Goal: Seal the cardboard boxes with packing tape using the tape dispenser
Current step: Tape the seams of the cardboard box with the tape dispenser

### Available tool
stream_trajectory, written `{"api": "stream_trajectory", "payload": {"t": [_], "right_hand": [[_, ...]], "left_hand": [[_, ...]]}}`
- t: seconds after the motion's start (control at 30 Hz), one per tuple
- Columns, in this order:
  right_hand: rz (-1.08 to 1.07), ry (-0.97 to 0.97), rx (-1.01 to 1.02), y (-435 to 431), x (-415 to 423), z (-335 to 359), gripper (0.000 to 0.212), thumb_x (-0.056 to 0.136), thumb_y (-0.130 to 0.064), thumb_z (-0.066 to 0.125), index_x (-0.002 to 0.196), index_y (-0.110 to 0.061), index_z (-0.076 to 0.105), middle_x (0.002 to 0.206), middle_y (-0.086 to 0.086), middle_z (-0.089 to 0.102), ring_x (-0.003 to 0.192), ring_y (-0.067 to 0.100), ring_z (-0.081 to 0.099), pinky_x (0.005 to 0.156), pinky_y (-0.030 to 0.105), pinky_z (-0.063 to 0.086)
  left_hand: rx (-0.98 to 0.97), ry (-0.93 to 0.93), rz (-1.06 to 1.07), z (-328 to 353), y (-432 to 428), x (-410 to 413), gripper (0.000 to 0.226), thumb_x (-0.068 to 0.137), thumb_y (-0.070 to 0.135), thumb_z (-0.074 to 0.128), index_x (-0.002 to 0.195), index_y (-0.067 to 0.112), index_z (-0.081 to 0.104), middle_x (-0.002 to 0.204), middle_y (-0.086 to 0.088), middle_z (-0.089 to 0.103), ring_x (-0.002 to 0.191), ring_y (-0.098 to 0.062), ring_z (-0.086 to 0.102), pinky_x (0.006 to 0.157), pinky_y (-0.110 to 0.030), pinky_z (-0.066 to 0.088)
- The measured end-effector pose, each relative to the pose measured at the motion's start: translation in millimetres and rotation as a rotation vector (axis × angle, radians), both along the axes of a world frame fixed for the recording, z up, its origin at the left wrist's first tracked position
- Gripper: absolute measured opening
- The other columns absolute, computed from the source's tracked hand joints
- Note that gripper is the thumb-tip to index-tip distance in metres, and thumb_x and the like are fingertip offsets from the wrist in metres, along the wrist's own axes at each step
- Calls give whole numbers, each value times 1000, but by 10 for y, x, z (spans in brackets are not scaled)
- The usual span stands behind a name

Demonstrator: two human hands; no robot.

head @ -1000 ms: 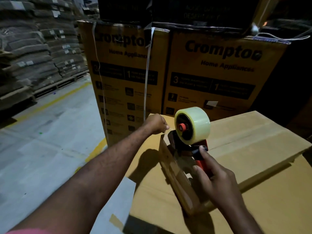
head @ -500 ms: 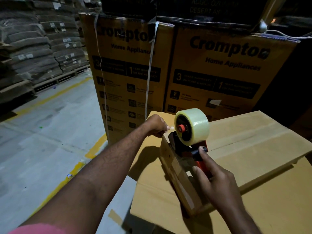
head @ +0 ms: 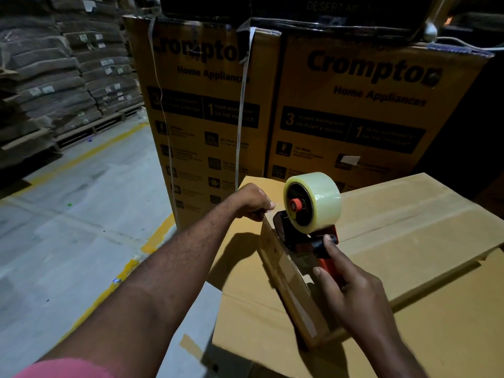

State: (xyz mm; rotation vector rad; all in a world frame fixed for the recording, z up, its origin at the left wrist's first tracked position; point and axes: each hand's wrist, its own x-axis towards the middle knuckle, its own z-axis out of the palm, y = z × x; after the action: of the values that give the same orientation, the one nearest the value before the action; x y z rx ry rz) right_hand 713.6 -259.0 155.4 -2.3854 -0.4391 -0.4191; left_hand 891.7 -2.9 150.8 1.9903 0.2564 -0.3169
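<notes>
Little has moved over the last second: the tape dispenser (head: 301, 242) sits at the same spot on the upper edge of the cardboard box (head: 414, 214), at the end nearest us, and both hands keep their places, so only our own view has drifted a touch. We read that stillness as the anchoring of a strip's start, not a pull along the top. The roll of clear tape (head: 317, 200) stands upright above the dispenser's black mouth, which rests against the box's end face. A glossy band seems to run down that face below it, though the dim light leaves us unsure. Our right hand (head: 354, 293) is wrapped round the red handle, with the forefinger stretched up to the black part under the roll. Our left hand (head: 252, 201), fingers curled, grips the box's far top corner just beside the roll. Whether the tape's loose end also lies under its thumb we cannot tell. The seam between the top flaps runs away to the right and shows no sheen we can make out, so we judge the long pass across the lid is not yet made. The box lies on a larger flat carton (head: 450, 331). Behind it stand two tall printed appliance boxes (head: 368, 110), one with a pale strap (head: 241, 118) hanging down it. To the left are the concrete floor (head: 68, 241) with its yellow line and stacked sacks (head: 54, 77) on pallets.
</notes>
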Motion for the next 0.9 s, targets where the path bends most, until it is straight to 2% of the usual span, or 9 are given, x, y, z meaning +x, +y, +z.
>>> {"api": "stream_trajectory", "payload": {"t": [0.07, 0.2, 0.33, 0.43, 0.53, 0.77, 0.83, 0.9], "right_hand": [[-2, -13, -4, 0, -3, 0, 75, 86, -22, 78, 147, -37, 36, 121, -1, 70, 90, 4, 54, 80, 28, 53], [12, -43, -22, -11, 8, -13, 75, 82, -19, 81, 147, -28, 45, 118, 0, 72, 92, 15, 69, 80, 26, 52], [9, -58, -35, -5, 16, -22, 74, 81, -18, 82, 147, -25, 48, 109, 4, 75, 85, 9, 65, 74, 26, 55], [13, -65, -39, -9, 11, -22, 74, 81, -19, 82, 147, -25, 48, 109, 5, 75, 88, 18, 71, 74, 29, 57], [13, -74, -48, -10, 7, -26, 73, 81, -18, 83, 146, -22, 50, 108, 4, 75, 89, 19, 72, 75, 26, 55], [-3, -46, -55, -7, 22, -23, 70, 85, -22, 79, 147, -27, 48, 114, 2, 74, 92, 14, 69, 76, 24, 53], [-8, -37, -53, -12, 20, -21, 70, 86, -24, 78, 148, -29, 47, 115, -1, 73, 90, 6, 63, 76, 21, 51], [-9, -24, -61, -11, 21, -17, 70, 86, -26, 77, 148, -31, 45, 114, -1, 73, 90, 6, 63, 74, 20, 51]], "left_hand": [[-10, 8, 4, -5, 4, 15, 20, 92, 16, 76, 103, 0, 73, 86, -11, 67, 75, -21, 66, 65, -32, 61], [-25, 20, 9, -9, 6, 16, 22, 92, 16, 75, 104, -2, 73, 90, -12, 67, 78, -22, 66, 73, -35, 63], [-42, -3, 22, 6, 4, -12, 23, 92, 13, 74, 106, -4, 72, 90, -12, 66, 77, -21, 65, 69, -34, 62], [-59, -15, 32, 14, 2, -39, 22, 93, 12, 73, 107, -5, 72, 89, -11, 67, 76, -20, 65, 62, -31, 60], [-73, -25, 49, 12, 5, -68, 21, 93, 12, 73, 107, -3, 72, 90, -11, 67, 78, -20, 66, 57, -28, 57], [-54, -15, 32, -52, -27, -97, 10, 93, 13, 73, 93, 3, 73, 93, -15, 69, 81, -24, 68, 65, -35, 62], [-69, 8, 28, -84, -22, -119, 8, 93, 15, 74, 94, 7, 72, 98, -12, 69, 88, -24, 67, 68, -37, 61], [-61, 23, 47, -91, -32, -142, 11, 93, 19, 73, 100, 10, 73, 107, -10, 67, 97, -24, 63, 75, -42, 61]]}}
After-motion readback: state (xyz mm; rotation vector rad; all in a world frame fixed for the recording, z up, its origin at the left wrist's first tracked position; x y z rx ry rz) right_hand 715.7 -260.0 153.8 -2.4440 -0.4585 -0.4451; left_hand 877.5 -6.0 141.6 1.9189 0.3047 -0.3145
